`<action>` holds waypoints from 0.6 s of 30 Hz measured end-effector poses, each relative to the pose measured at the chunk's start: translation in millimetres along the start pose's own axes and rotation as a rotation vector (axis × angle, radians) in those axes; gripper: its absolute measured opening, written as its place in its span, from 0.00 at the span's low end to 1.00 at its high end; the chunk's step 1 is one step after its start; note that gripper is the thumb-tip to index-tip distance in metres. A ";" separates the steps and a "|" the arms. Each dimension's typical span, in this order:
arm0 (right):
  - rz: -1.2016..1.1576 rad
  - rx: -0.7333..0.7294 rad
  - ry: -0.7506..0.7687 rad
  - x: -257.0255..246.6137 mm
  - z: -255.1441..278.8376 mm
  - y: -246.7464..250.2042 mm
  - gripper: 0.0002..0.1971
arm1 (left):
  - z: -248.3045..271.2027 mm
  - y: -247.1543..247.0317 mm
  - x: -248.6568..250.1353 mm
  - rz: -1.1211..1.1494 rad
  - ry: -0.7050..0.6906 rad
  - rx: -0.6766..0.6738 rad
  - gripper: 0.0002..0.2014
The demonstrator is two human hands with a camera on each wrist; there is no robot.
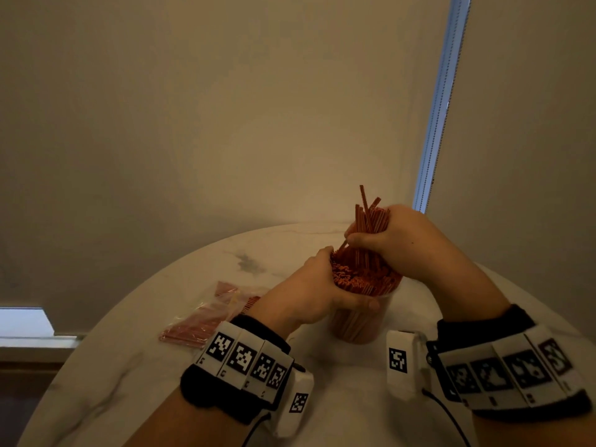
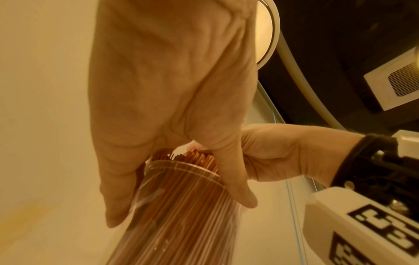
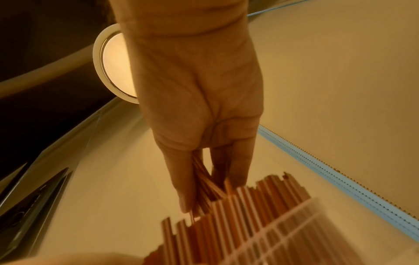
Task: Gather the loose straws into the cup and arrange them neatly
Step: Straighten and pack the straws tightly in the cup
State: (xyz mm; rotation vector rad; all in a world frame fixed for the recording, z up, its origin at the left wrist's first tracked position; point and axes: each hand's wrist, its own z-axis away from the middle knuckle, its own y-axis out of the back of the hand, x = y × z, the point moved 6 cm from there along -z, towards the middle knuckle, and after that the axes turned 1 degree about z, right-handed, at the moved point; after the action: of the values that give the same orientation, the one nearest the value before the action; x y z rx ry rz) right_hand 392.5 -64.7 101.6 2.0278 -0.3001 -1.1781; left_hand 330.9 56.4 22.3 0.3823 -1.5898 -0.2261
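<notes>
A clear plastic cup (image 1: 356, 324) packed with red straws (image 1: 364, 274) stands on the white marble table (image 1: 338, 398). My left hand (image 1: 317, 293) wraps around the cup's rim, thumb across its near side; in the left wrist view the left hand (image 2: 172, 125) holds the cup (image 2: 181, 206) from above. My right hand (image 1: 396, 243) grips a loose bunch of straws (image 1: 366, 217) that sticks up above the cup's filled top. In the right wrist view the right hand (image 3: 204, 143) holds this bunch of straws (image 3: 204, 181) just over the straws in the cup (image 3: 238, 215).
A clear plastic bag (image 1: 209, 314) with more red straws lies on the table to the left of the cup. The wall stands close behind the round table's far edge. A window strip (image 1: 442, 101) runs up at the right.
</notes>
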 end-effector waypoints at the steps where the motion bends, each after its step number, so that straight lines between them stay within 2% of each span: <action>1: -0.006 -0.012 -0.007 -0.1 0.4 -2.4 0.08 | -0.1 0.0 -0.6 0.008 -0.001 0.000 0.41; 4: -0.034 0.024 -0.025 1.2 0.6 -1.3 0.13 | -0.5 0.6 -2.8 0.013 0.005 -0.011 0.42; 8: -0.068 -0.035 -0.005 0.8 1.5 -3.8 0.03 | -2.0 1.1 -4.8 0.007 -0.001 -0.013 0.40; 12: -0.029 -0.035 -0.059 5.7 1.0 -6.7 0.14 | -3.0 0.9 -6.0 0.009 0.000 -0.017 0.39; 15: -0.021 -0.052 -0.042 6.0 0.2 -9.1 0.06 | -3.0 1.8 -5.1 -0.017 -0.006 -0.007 0.41; 18: -0.025 -0.046 -0.053 9.1 -1.2 -9.9 0.11 | -2.1 1.7 -4.8 -0.021 0.002 -0.004 0.43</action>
State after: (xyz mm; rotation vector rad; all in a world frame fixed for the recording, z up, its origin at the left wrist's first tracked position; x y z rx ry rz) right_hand 396.8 -62.2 89.1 1.9678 -0.2720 -1.2441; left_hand 332.9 60.0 18.6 0.3966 -1.5833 -0.2451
